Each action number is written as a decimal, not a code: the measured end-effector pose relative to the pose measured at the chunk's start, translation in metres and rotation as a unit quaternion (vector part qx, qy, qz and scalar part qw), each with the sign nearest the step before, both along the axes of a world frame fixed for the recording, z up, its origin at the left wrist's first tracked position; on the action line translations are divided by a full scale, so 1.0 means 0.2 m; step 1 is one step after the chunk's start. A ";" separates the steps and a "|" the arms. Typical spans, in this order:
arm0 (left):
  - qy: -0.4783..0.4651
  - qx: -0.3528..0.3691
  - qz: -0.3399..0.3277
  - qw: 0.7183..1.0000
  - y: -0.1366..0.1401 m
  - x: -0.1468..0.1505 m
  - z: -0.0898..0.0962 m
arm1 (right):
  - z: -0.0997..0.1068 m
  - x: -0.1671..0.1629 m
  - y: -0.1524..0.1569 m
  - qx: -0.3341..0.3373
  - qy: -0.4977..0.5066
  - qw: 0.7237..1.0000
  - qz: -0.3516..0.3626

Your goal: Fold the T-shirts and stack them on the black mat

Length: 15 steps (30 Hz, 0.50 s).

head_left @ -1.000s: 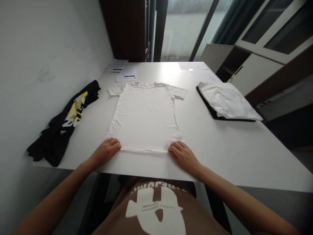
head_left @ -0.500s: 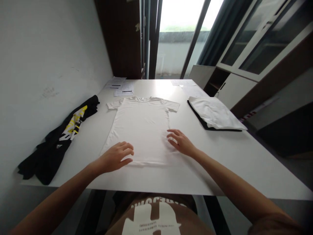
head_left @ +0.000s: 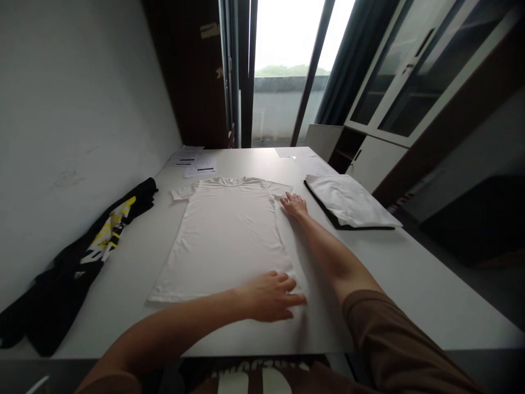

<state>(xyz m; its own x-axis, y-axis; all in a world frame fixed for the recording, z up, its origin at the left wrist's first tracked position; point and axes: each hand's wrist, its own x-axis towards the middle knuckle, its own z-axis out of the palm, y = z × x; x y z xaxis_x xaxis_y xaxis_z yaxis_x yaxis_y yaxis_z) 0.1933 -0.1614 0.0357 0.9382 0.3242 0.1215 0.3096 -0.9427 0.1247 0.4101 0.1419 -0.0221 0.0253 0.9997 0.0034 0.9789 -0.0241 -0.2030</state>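
Note:
A white short-sleeved T-shirt (head_left: 229,241) lies spread flat on the white table, its collar towards the far end and its hem near me. Reaching across the hem, my left hand (head_left: 273,296) is over the shirt's lower right corner, fingers apart and bent slightly downward. My right hand (head_left: 294,205) is stretched forward to the right sleeve, fingers spread with the tips at the sleeve's edge. I see no cloth gathered in either hand. Part of the hem is hidden behind my left forearm.
A black garment with a yellow and white print (head_left: 82,262) lies along the wall on the left. Folded white cloth (head_left: 353,201) rests on a black one at the right. Papers (head_left: 200,164) lie at the far left of the table (head_left: 410,295). Cabinets (head_left: 385,115) stand beyond.
My left hand has moved right, from the shirt's lower left area to its lower right corner. My right hand has gone forward from the shirt's side to the right sleeve. The view has shifted.

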 end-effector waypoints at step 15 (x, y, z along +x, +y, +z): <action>-0.015 -0.042 0.091 0.995 0.02 0.22 -0.12 | 0.08 -0.06 0.08 -0.008 0.042 0.999 0.032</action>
